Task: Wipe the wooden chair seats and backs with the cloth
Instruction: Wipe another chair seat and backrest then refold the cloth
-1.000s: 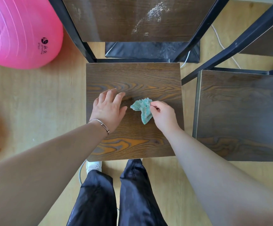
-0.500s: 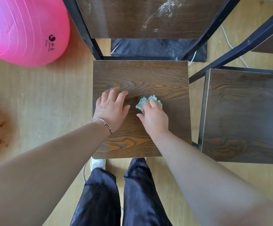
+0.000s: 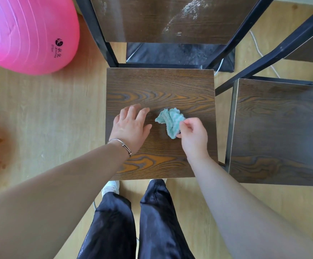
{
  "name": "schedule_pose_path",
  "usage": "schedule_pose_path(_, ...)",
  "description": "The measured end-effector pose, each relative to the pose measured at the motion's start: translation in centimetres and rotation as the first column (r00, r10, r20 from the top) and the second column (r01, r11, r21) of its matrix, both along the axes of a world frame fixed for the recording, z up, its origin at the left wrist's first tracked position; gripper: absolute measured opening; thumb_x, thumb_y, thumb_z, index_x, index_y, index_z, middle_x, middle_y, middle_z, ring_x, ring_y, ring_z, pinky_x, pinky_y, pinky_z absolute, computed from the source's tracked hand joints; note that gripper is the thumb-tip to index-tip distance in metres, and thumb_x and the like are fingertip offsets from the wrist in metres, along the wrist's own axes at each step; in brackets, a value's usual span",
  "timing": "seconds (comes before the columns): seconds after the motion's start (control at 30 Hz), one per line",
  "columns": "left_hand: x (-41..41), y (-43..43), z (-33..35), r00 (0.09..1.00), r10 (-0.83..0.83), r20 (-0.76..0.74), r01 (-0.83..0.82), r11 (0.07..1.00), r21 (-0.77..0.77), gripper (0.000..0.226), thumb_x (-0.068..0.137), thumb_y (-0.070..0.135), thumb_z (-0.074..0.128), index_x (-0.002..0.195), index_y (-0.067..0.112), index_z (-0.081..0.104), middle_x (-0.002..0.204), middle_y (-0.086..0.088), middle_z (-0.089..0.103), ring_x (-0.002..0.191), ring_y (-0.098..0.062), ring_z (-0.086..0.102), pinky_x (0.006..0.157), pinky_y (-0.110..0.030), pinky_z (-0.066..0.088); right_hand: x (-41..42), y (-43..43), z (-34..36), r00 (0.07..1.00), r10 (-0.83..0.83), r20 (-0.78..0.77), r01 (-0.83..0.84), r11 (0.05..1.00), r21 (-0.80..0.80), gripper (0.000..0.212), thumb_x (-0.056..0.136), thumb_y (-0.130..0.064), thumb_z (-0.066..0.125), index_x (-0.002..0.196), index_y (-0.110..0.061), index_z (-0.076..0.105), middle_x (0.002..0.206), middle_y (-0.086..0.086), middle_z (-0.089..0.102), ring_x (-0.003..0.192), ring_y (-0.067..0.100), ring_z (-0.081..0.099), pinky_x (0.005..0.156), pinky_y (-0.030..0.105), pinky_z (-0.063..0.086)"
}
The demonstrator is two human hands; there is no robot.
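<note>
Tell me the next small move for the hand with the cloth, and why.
Probably flatten the cloth under the right hand and sweep it across the seat: the hand only pinches it, bunched, so little of it touches the wood, while the left hand rests flat beside it.

Crumpled cloth (image 3: 170, 120) on chair seat (image 3: 161, 85)
</note>
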State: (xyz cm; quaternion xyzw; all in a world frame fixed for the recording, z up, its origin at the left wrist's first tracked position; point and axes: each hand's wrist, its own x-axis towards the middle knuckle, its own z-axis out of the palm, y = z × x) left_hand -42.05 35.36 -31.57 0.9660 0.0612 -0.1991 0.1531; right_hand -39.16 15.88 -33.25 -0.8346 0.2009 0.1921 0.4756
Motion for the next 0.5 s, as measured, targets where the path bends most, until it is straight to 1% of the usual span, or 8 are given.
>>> schedule_pose_path(0.1, 0.5, -1.4, -0.3, 0.996, 0.030, -0.085, -0.034, 0.998, -0.053, 0.053, 0.098, 0.045, 0.041, 0.146, 0.026, 0.028, 0.136, -0.005, 0.041, 0.122, -0.028, 0.040, 0.100, -0.043, 0.040, -1.0, -1.8, 0.5, 0.944, -0.314, -0.099, 0.326, 0.933, 0.153, 0.013, 0.097, -0.016, 0.059, 0.109, -0.012, 0.061, 0.108, 0.002, 0.066, 0.086, 0.012, 0.072, 0.076, 0.034, 0.061)
schedule_pose_path(0.17, 1.1, -2.6, -0.3, 0.977, 0.137, -0.162, -0.166, 0.970, -0.178, 0.051, 0.096, 0.044, 0.046, 0.143, 0.026, 0.033, 0.127, -0.002, 0.050, 0.116, -0.025, 0.048, 0.094, -0.040, 0.044, -1.4, -2.7, 0.6, 0.897, -0.418, -0.144, 0.440, 0.875, 0.202, 0.014, 0.096, -0.014, 0.060, 0.110, -0.010, 0.060, 0.109, 0.006, 0.067, 0.089, 0.014, 0.072, 0.078, 0.036, 0.061)
schedule_pose_path(0.23, 2.1, -3.9, -0.1, 0.909, 0.294, -0.296, -0.379, 0.880, -0.287, 0.047, 0.094, 0.042, 0.052, 0.137, 0.025, 0.040, 0.108, 0.004, 0.060, 0.101, -0.018, 0.057, 0.082, -0.035, 0.049, -1.7, -3.3, 0.5, 0.856, -0.484, -0.180, 0.515, 0.824, 0.236, 0.015, 0.096, -0.013, 0.061, 0.110, -0.009, 0.059, 0.107, 0.009, 0.069, 0.088, 0.017, 0.073, 0.079, 0.038, 0.061)
schedule_pose_path(0.27, 2.5, -4.7, -0.3, 0.857, 0.365, -0.364, -0.480, 0.821, -0.307, 0.044, 0.092, 0.042, 0.054, 0.132, 0.026, 0.044, 0.098, 0.009, 0.063, 0.090, -0.014, 0.060, 0.077, -0.033, 0.050, -1.6, -3.6, 0.4, 0.836, -0.511, -0.198, 0.548, 0.796, 0.256, 0.014, 0.096, -0.012, 0.061, 0.110, -0.008, 0.059, 0.106, 0.010, 0.070, 0.088, 0.018, 0.074, 0.080, 0.039, 0.061)
schedule_pose_path(0.33, 3.3, -5.9, -1.1, 0.739, 0.497, -0.454, -0.654, 0.692, -0.306, 0.041, 0.087, 0.046, 0.058, 0.122, 0.028, 0.049, 0.088, 0.013, 0.064, 0.080, -0.013, 0.064, 0.076, -0.033, 0.054, -1.5, -4.0, 0.1, 0.808, -0.543, -0.228, 0.588, 0.756, 0.288, 0.012, 0.096, -0.010, 0.061, 0.108, -0.007, 0.059, 0.103, 0.012, 0.070, 0.088, 0.020, 0.074, 0.080, 0.039, 0.061)
schedule_pose_path(0.4, 4.0, -6.7, -2.0, 0.639, 0.596, -0.487, -0.763, 0.573, -0.300, 0.055, 0.075, 0.051, 0.063, 0.122, 0.023, 0.056, 0.088, 0.005, 0.069, 0.081, -0.018, 0.068, 0.078, -0.037, 0.058, -1.4, -4.2, 0.0, 0.791, -0.556, -0.253, 0.611, 0.731, 0.305, 0.011, 0.095, -0.008, 0.061, 0.106, -0.007, 0.059, 0.104, 0.014, 0.070, 0.087, 0.021, 0.074, 0.078, 0.038, 0.061)
schedule_pose_path(0.43, 4.4, -6.9, -2.5, 0.609, 0.620, -0.495, -0.788, 0.546, -0.286, 0.056, 0.072, 0.050, 0.064, 0.119, 0.020, 0.060, 0.087, -0.001, 0.071, 0.081, -0.021, 0.069, 0.077, -0.039, 0.059, -1.3, -4.3, -0.1, 0.785, -0.561, -0.264, 0.620, 0.721, 0.310, 0.011, 0.095, -0.007, 0.061, 0.106, -0.007, 0.059, 0.104, 0.015, 0.069, 0.087, 0.021, 0.074, 0.077, 0.038, 0.061)
schedule_pose_path(0.5, 4.9, -7.3, -2.9, 0.599, 0.612, -0.517, -0.785, 0.576, -0.227, 0.034, 0.076, 0.040, 0.065, 0.098, 0.014, 0.068, 0.086, -0.009, 0.072, 0.081, -0.027, 0.071, 0.077, -0.041, 0.059, -1.2, -4.5, -0.2, 0.785, -0.557, -0.270, 0.619, 0.717, 0.321, 0.016, 0.093, -0.001, 0.060, 0.108, -0.008, 0.058, 0.104, 0.016, 0.069, 0.087, 0.022, 0.074, 0.076, 0.039, 0.061)
